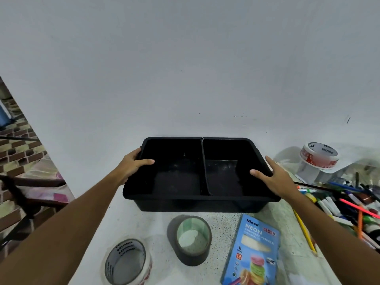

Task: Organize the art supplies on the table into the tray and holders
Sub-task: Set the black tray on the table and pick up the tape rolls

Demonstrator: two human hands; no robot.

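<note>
Your two forearms come in bare from seven and five o'clock, no sleeves showing anywhere along them, and your left hand (134,162) and right hand (274,174) are bare too: no gloves, no rings, no watch or band at either wrist

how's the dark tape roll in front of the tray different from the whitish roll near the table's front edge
The dark brown tape roll has a plain outer band and a pale green core; the white printed tape roll carries black "Ninso" lettering inside its core and red marks on its side. The brown roll sits close to the black divided plastic tray; the white one lies nearer the camera, to the left. Both lie on the speckled table, untouched by either hand.
</note>
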